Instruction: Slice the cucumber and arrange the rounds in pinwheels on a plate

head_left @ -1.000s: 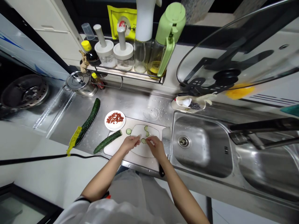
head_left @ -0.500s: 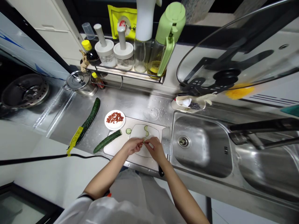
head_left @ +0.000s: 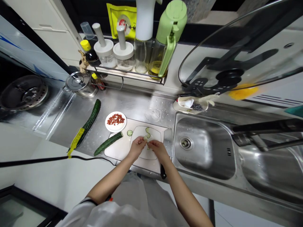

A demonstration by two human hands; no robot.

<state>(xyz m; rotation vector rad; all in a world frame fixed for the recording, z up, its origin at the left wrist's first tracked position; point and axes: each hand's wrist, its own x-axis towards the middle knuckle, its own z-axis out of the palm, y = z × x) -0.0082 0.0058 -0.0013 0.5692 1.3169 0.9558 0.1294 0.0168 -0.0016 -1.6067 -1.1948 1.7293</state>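
Observation:
Over a white plate (head_left: 139, 154), my left hand (head_left: 137, 147) pinches a small pale cucumber slice (head_left: 145, 138). Close on its right, my right hand (head_left: 158, 149) has its fingertips pressed together; what they hold, if anything, is too small to make out. Curved cucumber slices (head_left: 148, 132) lie on the plate's upper part. The plate rests on a pale cutting board (head_left: 113, 152). One round slice (head_left: 129, 133) lies left of the plate, beside a cut cucumber (head_left: 108, 143). A knife (head_left: 169, 142) lies along the board's right side, its black handle near my right wrist.
A small white dish (head_left: 115, 127) holds red pieces behind the board. A whole cucumber (head_left: 91, 119) with a yellow label lies at left, near a lidded pot (head_left: 81, 84). The sink (head_left: 203, 151) is at right. A rack (head_left: 132, 74) with jars and bottles stands behind.
My hands have moved slightly apart. The pale slice now shows above my left fingertips, and my left hand has shifted a little up and to the right.

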